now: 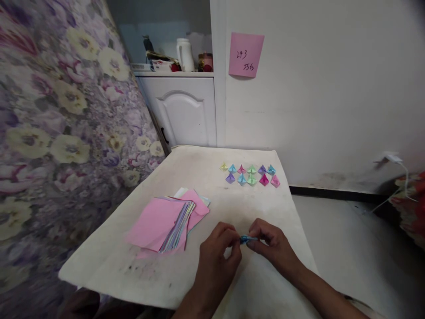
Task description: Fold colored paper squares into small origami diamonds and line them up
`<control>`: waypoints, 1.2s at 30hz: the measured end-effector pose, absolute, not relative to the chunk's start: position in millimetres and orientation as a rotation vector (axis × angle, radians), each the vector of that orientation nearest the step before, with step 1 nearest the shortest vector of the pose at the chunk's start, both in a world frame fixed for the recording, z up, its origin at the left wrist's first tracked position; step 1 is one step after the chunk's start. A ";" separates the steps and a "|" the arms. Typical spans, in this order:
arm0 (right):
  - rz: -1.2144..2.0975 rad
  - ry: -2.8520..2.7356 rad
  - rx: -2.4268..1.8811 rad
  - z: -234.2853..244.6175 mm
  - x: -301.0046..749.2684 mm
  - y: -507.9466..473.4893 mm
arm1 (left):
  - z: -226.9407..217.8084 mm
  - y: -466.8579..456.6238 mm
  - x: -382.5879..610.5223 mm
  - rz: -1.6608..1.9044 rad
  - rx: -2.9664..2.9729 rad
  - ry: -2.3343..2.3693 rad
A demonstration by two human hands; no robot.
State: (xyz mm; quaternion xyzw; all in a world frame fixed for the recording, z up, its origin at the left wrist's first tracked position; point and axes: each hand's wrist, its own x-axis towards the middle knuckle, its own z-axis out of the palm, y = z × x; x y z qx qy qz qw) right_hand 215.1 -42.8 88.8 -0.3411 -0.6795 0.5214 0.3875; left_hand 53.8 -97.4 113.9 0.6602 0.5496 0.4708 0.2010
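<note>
Between my two hands, just above the front part of the table, is a small piece of folded blue paper (246, 239). My left hand (221, 250) pinches its left end between thumb and fingers. The right end is pinched by my right hand (274, 243). My fingers cover much of the piece, so its full shape is hidden. Beyond my hands, two rows of small folded paper pieces in several colours lie on the table, among them a green one (252, 179) and a magenta one (264, 179). To the left of my left hand lies a stack of coloured paper sheets (159, 223), pink on top.
The table (109, 261) has a pale cover with dark stains near its front left. A floral curtain (69, 146) hangs along the left side. Behind stand a white cabinet (187, 110) and a wall with a pink note (245, 53). A plug (392, 157) with a cable is at right.
</note>
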 end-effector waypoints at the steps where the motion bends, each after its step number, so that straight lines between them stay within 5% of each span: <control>1: 1.342 -1.715 -0.865 88.5 214.8 -43.0 | 114.5 -97.5 53.5 1.316 1.839 1.534; 18: 1.648 -1.446 -0.820 83.5 208.3 -42.9 | 120.5 -95.4 49.0 1.375 1.538 1.494; 25: 1.596 -1.389 -0.861 79.4 207.9 -41.1 | 115.8 -91.8 44.9 1.359 0.923 1.217; 36: 1.443 -1.550 -0.898 80.8 207.7 -44.7 | 109.5 -88.4 49.5 1.194 0.895 1.235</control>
